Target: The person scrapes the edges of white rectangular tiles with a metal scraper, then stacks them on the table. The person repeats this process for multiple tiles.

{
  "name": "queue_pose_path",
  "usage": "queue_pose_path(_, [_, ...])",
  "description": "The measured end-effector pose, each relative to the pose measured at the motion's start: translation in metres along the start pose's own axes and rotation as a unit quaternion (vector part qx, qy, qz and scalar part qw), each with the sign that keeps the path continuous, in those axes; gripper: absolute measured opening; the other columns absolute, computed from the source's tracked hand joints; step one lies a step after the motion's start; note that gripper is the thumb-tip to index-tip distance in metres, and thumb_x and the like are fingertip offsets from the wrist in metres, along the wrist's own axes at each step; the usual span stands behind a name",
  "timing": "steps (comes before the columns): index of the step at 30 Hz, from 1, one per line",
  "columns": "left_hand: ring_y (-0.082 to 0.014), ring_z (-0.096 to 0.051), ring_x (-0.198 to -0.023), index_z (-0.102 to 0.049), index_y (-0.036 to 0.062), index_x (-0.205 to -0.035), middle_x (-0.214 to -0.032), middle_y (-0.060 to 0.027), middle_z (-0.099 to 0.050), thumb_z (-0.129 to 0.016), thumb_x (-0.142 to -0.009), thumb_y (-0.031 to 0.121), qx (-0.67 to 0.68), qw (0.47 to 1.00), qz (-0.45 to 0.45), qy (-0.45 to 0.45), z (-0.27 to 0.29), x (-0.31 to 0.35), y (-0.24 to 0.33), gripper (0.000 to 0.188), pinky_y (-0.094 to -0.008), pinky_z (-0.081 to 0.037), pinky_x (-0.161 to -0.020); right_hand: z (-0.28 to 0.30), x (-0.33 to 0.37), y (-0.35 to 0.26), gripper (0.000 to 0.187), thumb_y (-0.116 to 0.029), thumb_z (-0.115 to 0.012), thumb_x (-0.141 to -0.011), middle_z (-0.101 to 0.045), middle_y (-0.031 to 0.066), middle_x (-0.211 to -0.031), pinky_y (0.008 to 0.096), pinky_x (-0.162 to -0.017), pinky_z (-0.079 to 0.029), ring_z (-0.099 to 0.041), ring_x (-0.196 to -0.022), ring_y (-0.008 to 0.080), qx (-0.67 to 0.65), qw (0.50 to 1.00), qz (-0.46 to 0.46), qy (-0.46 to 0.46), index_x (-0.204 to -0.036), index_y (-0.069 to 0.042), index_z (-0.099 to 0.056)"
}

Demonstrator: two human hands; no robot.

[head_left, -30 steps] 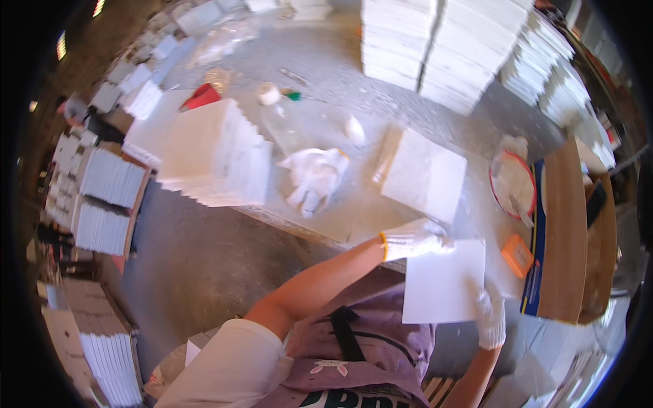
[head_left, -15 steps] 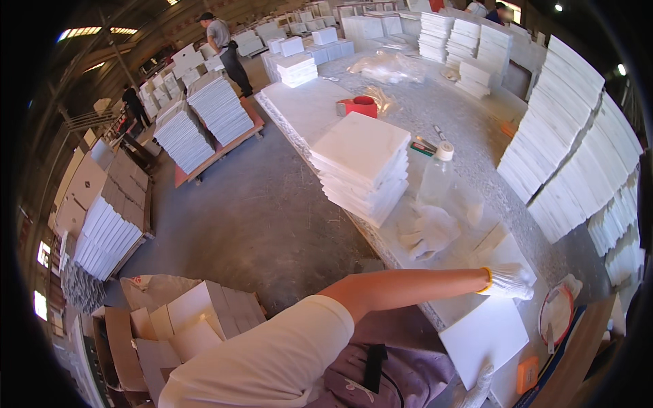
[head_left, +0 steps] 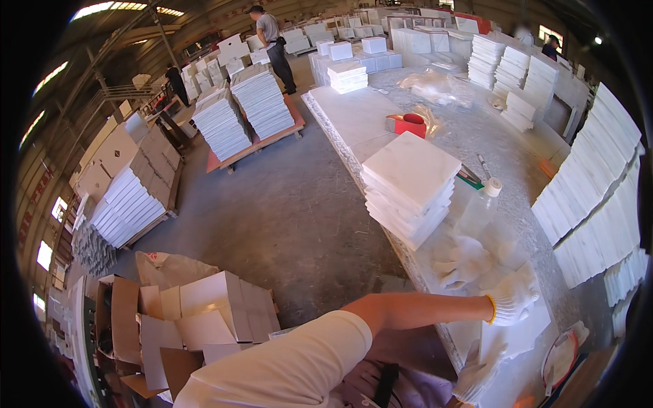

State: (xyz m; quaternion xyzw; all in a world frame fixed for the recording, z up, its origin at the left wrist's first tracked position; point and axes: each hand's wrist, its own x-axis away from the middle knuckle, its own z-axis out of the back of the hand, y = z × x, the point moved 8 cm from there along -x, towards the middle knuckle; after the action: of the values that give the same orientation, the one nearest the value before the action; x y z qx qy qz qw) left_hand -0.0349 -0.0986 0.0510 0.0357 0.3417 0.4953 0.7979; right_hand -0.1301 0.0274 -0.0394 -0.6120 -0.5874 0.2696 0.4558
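Observation:
My left arm stretches across the lower part of the view, and my left hand [head_left: 513, 299], in a white glove, grips the far edge of a white square tile [head_left: 520, 334]. The tile lies flat at the near end of the long stone worktable [head_left: 354, 115]. My right hand [head_left: 476, 372], also gloved, holds the tile's near left edge. Just beyond the tile lies a spare pair of white gloves [head_left: 466, 262]. A clear plastic bottle [head_left: 480, 205] stands beside them.
A stack of white tiles [head_left: 408, 183] sits mid-table, with a red tape dispenser [head_left: 408, 125] behind it. Leaning tile rows [head_left: 592, 197] line the right. Open cardboard boxes [head_left: 197, 319] stand at lower left. Pallets of tiles [head_left: 252, 109] and a standing person [head_left: 272, 41] are farther back.
The view has swung up and to the left, from the tabletop to the hall floor and pallets. Both hands stay on the white tile, now at the lower right.

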Motion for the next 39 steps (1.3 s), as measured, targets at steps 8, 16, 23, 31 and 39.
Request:
queue_pose_path(8, [-0.0335, -0.051, -0.116, -0.065, 0.0079, -0.106, -0.128, -0.0131, -0.054, -0.07, -0.076, 0.025, 0.054, 0.998, -0.015, -0.041, -0.012, 0.014, 0.002, 0.035, -0.0472, -0.044, -0.094, 0.026, -0.02, 0.013, 0.058, -0.045, -0.055, -0.098, -0.052, 0.0082, -0.134, 0.0302, -0.092, -0.05, -0.052, -0.119, 0.0171, 0.009, 0.999, 0.003, 0.033, -0.145, -0.012, -0.043])
queue_pose_path(16, [-0.0327, -0.05, -0.119, -0.064, 0.0093, -0.105, -0.126, -0.0119, -0.054, -0.07, -0.071, 0.023, 0.024, 0.999, -0.015, -0.034, -0.002, 0.03, 0.003, 0.037, -0.0461, -0.045, -0.097, 0.054, -0.014, 0.048, 0.037, -0.049, -0.059, -0.094, -0.056, -0.0017, -0.077, 0.0234, -0.046, -0.035, -0.047, -0.058, 0.01, 0.069, 0.957, -0.277, -0.062, -0.11, -0.015, -0.058])
queue_pose_path(23, [-0.0307, -0.042, -0.135, -0.059, 0.0154, -0.127, -0.149, -0.0064, -0.044, -0.06, -0.084, 0.028, -0.01, 0.999, -0.045, 0.028, -0.015, 0.034, -0.016, 0.045, -0.0462, -0.042, -0.103, 0.016, 0.005, 0.015, 0.051, -0.047, -0.052, -0.099, -0.063, 0.0134, -0.077, 0.0323, -0.05, -0.049, -0.058, -0.058, 0.0197, 0.193, 0.959, -0.184, -0.099, -0.108, 0.003, -0.057])
queue_pose_path(31, [-0.0313, -0.052, -0.119, -0.06, 0.0145, -0.119, -0.128, -0.0073, -0.056, -0.056, -0.09, 0.033, -0.098, 0.987, -0.107, -0.071, -0.001, 0.015, 0.015, 0.034, -0.0469, -0.042, -0.098, 0.025, 0.034, -0.011, 0.043, -0.034, -0.056, -0.101, -0.068, 0.0125, -0.095, 0.0307, -0.071, -0.056, -0.066, -0.078, 0.0186, 0.071, 0.974, -0.195, -0.087, -0.119, 0.005, -0.058])
queue_pose_path(39, [-0.0335, -0.049, -0.123, -0.059, 0.0146, -0.121, -0.132, -0.0069, -0.054, -0.057, -0.091, 0.032, -0.112, 0.982, -0.11, -0.108, 0.004, 0.02, 0.016, 0.034, -0.0482, -0.04, -0.101, 0.057, 0.079, -0.029, 0.035, -0.022, -0.055, -0.103, -0.062, 0.0068, -0.093, 0.0248, -0.071, -0.049, -0.057, -0.078, 0.0115, 0.056, 0.982, -0.172, -0.048, -0.126, 0.004, -0.054])
